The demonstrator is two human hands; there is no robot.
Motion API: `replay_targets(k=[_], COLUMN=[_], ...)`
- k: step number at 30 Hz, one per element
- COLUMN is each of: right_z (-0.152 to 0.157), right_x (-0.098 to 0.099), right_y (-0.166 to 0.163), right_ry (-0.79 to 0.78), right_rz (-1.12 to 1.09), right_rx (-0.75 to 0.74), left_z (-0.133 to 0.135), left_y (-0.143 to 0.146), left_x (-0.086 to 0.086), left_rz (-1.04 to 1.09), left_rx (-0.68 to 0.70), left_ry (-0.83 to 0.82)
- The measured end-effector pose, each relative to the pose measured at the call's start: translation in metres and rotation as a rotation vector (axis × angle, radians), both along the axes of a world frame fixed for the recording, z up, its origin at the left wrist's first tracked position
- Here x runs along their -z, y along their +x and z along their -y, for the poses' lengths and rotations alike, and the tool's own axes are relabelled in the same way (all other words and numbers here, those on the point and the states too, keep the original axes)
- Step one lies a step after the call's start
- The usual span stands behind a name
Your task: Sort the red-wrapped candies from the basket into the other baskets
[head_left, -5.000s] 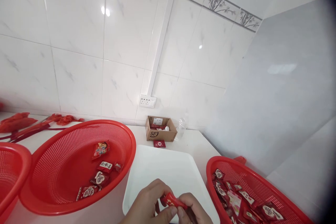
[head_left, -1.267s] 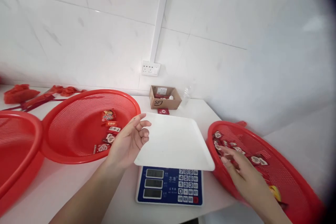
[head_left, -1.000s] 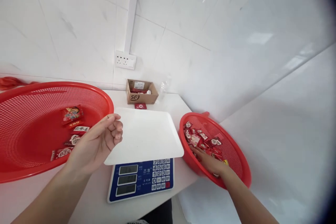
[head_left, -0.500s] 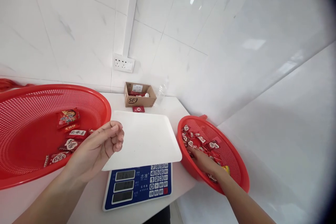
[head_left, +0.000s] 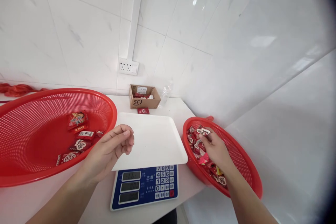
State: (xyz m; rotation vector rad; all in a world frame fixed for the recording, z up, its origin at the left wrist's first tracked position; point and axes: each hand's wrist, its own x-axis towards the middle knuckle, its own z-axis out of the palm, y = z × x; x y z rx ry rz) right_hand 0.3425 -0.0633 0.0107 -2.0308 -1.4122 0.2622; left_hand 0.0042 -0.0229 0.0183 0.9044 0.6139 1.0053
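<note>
candy packet (head_left: 203, 131): pinched in right hand (head_left: 215, 149) fingertips, lifted just above the pile in small red basket (head_left: 244, 162) | change: 0.5 s ago that hand lay flat among packets; one is now picked out | left hand (head_left: 113, 149): loosely curled, empty, over white scale tray (head_left: 157, 140) edge | large red basket (head_left: 31, 136): few packets

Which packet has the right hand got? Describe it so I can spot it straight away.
Find the smaller red basket right of the blue scale. The right hand reaches into it, and the packet is at its fingertips, toward the far rim. It alone is pinched up off the heap, a white label facing up.
</note>
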Motion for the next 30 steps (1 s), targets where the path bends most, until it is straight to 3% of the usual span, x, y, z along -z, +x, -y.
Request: replay_targets(k=[6,9,13,17,23,30], right_z=[-0.032,-0.053,-0.070,-0.070,-0.056,-0.042], right_x=[-0.015,-0.007,0.011,0.022,0.021,0.021], right_y=[-0.076,-0.110,-0.140,-0.144,-0.133,-0.145], right_ry=[0.272,0.373,0.337,0.291,0.191,0.151], right_rz=[-0.289,-0.360,-0.469,-0.448,-0.371,-0.249], right_rx=[-0.243,-0.272,-0.350,-0.403,-0.490,-0.640], left_z=[0.008,0.011,0.011,0.007,0.003,0.002], left_y=[0.016,0.024,0.027,0.024,0.021,0.022], left_x=[0.009,0.019,0.029,0.033,0.034,0.033], left_rz=[-0.302,-0.503,-0.845,-1.031,-1.042,-1.037], left_rx=[0.087,0.167,0.099,0.058,0.028,0.016], left_ry=[0.223,0.337,0.536,0.724,0.695,0.755])
